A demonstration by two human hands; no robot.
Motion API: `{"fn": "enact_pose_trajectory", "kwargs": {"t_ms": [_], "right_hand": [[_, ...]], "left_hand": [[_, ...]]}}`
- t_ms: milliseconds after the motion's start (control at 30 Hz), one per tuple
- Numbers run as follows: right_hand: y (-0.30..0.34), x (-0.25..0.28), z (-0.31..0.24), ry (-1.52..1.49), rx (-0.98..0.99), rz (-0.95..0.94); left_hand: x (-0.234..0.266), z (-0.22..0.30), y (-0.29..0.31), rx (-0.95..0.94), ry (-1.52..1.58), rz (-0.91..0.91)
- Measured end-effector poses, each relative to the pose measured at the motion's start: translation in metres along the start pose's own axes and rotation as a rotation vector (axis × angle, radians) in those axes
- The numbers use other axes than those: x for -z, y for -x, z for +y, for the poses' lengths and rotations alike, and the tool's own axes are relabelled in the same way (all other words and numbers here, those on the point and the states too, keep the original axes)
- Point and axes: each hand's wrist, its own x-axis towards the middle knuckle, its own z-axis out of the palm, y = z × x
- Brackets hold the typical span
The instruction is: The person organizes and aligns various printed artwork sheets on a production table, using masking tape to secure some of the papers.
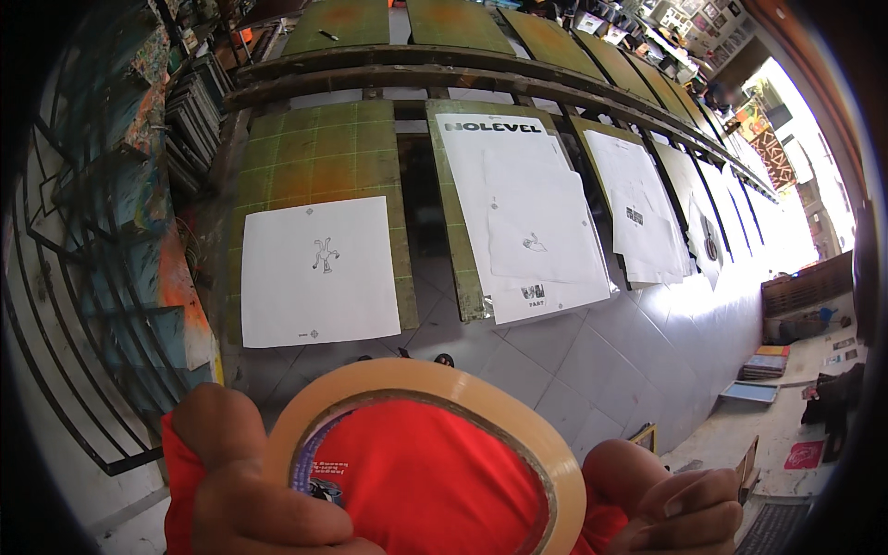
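A large roll of clear, yellowish tape (412,375) is close in front of me, against a red shirt. My left hand (264,495) is closed on the left side of the roll. At the roll's right, my right hand (680,504) has its fingers curled together in a pinch; anything between them is too small to make out. Beyond the roll, a white paper sheet (319,268) with a small drawn figure lies on the near end of a green board (314,153). Several overlapping printed sheets (532,208) cover the board to its right.
More boards with papers (634,203) continue to the right, with scissors (710,242) on one. Dark rails (444,69) run behind them, and another row of boards (458,28) lies beyond. A black metal rack (88,351) stands at left. Tiled floor (592,370) shows below.
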Motion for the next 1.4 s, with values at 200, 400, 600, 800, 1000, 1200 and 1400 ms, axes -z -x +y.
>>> {"fn": "enact_pose_trajectory", "kwargs": {"t_ms": [200, 400, 600, 800, 1000, 1200, 1400], "right_hand": [[-0.002, 0.014, 0.019, -0.032, -0.001, -0.033], [-0.004, 0.02, 0.033, -0.064, 0.007, -0.046], [0.006, 0.025, 0.109, 0.003, 0.378, -0.087], [0.033, -0.017, 0.197, 0.22, 0.11, -0.285], [0.074, -0.03, 0.252, 0.323, 0.031, -0.314], [0.082, -0.031, 0.265, 0.306, 0.003, -0.31], [0.081, -0.046, 0.262, 0.263, 0.032, -0.357]], "left_hand": [[-0.013, 0.004, -0.009, 0.003, 0.026, -0.047], [-0.04, -0.019, 0.008, -0.11, -0.058, 0.236], [-0.127, -0.133, 0.035, 0.036, 0.045, 0.204], [-0.26, -0.223, 0.123, 0.191, -0.078, -0.227], [-0.308, -0.231, 0.159, 0.135, -0.174, -0.462], [-0.323, -0.231, 0.178, 0.181, -0.187, -0.583], [-0.302, -0.2, 0.156, 0.805, 0.379, -0.353]]}}
